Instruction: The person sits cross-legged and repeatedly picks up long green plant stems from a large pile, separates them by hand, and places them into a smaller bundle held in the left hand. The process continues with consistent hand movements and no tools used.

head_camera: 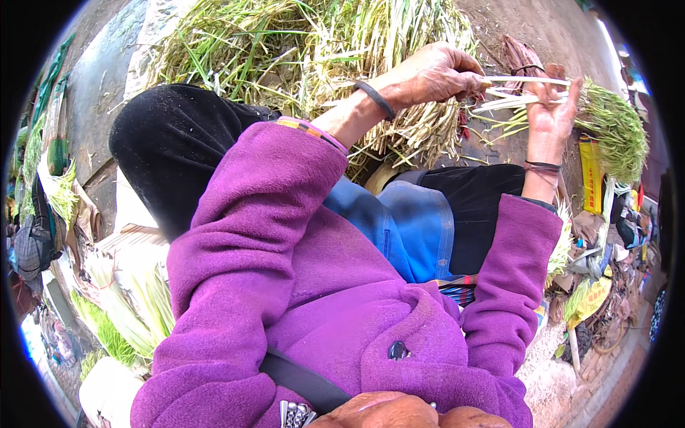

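Observation:
My left hand (447, 75), with a dark band at the wrist, pinches the ends of a few thin white plant stalks (527, 79) between thumb and fingers. My right hand (551, 104), palm turned up and some fingers raised, holds the stalks' other stretch between its fingers. Thin dark and reddish bands circle that wrist. Just beyond and below my left hand lies a large heap of green and straw-coloured stalks (321, 48). Several loose pale stalks (508, 125) lie on the floor between the hands. A leafy green bundle (613, 128) lies right of my right hand.
A reddish-brown cloth or bag (519, 56) lies behind the hands. Bundles of pale-stemmed greens (134, 305) stand at the left. Yellow printed packaging (590, 176), bags and rags crowd the right side. My bent knee in black trousers (166, 144) borders the heap.

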Demonstrator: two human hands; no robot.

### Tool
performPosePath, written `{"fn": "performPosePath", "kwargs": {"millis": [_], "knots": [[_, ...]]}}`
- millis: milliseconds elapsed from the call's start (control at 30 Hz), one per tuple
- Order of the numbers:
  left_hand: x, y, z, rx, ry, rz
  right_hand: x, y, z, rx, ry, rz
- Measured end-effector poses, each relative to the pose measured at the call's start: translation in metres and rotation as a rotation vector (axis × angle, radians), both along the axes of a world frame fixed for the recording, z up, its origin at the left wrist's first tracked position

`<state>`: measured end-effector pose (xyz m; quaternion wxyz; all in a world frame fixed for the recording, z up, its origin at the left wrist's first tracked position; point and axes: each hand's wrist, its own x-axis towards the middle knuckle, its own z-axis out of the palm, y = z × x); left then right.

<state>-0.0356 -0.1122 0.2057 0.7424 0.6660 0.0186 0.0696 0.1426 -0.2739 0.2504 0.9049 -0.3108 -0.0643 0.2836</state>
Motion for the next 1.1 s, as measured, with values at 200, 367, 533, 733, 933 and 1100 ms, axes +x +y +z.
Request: {"fn": "performPosePath", "kwargs": {"millis": [200, 367, 533, 733, 933, 1100], "knots": [[0.006, -0.012, -0.004, 0.186, -0.092, 0.103, -0.025, 0.018, -0.015, -0.242, -0.184, 0.086], [-0.001, -0.006, -0.011, 0.186, 0.007, -0.049, -0.030, 0.027, -0.018, -0.374, -0.251, 0.046], [-0.012, 0.060, -0.056, 0.180, 0.335, -0.012, -0.018, 0.008, 0.009, -0.086, -0.244, 0.075], [-0.048, 0.139, -0.176, 0.232, 0.647, 0.900, -0.021, -0.008, 0.033, -0.026, -0.376, -0.027], [-0.050, 0.127, -0.242, -0.052, 0.636, 0.806, -0.034, 0.002, 0.040, -0.057, -0.369, -0.006], [-0.038, 0.122, -0.239, -0.109, 0.658, 0.828, -0.033, 0.004, 0.038, -0.076, -0.372, 0.009]]}}
